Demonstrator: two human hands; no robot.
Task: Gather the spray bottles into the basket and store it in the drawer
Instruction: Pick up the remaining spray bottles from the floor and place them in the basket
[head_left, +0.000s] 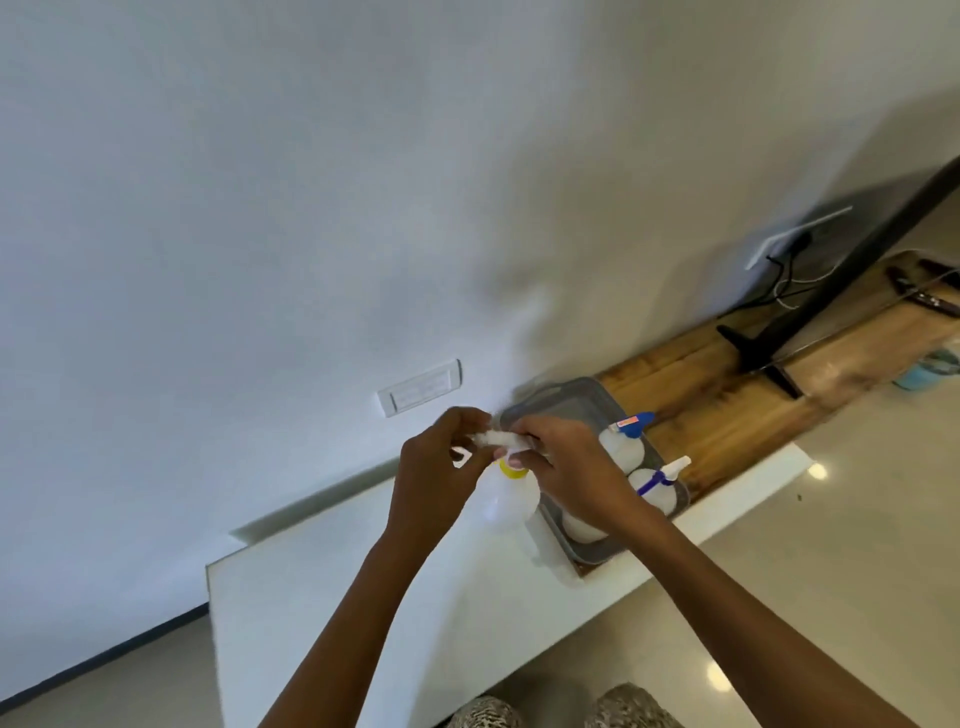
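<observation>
Hands are both up on the sprayer head of the yellow-collared spray bottle (506, 496), which stands on the white countertop (363, 597) just beside the left wall of the grey basket (566, 402). The left hand (441, 462) has its fingers curled in around the left end of the white nozzle, pinching it. The right hand (566, 462) is curled over the other end, fingers bent down onto the trigger part, so both are closed on that same bottle. It's a bit motion-blurred, so I can't tell exactly which fingertips make contact.

The basket sits near the back edge of the counter, where the white top meets the wooden top (727, 395). Inside it are a blue-capped spray bottle (623, 444) toward the far side and a white-nozzled spray bottle (657, 486) with a blue collar at the right wall, both upright. Another pale bottle body shows under the right wrist, mostly hidden.

A wall socket plate (420, 387) is on the wall behind the hands.
</observation>
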